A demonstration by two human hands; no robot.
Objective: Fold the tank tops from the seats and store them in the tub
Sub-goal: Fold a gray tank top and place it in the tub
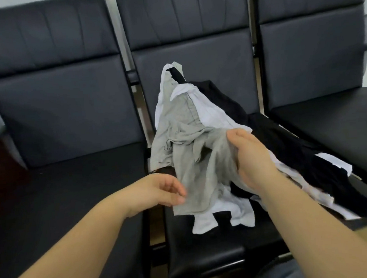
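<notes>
On the middle seat of a row of dark chairs the unfolded tank tops lie in a heap, the right hand grips a grey top, the left hand pinches its edge, and no tub is visible, so the task seems barely begun.

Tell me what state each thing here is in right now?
Grey tank top: unfolded, crumpled, gripped by both hands.
White tank tops: unfolded, heaped on the middle seat.
Black tank tops: unfolded, in the same heap.
Left hand: pinches the grey top's edge.
Right hand: grips the grey top.
Middle seat: piled with tops.
</notes>
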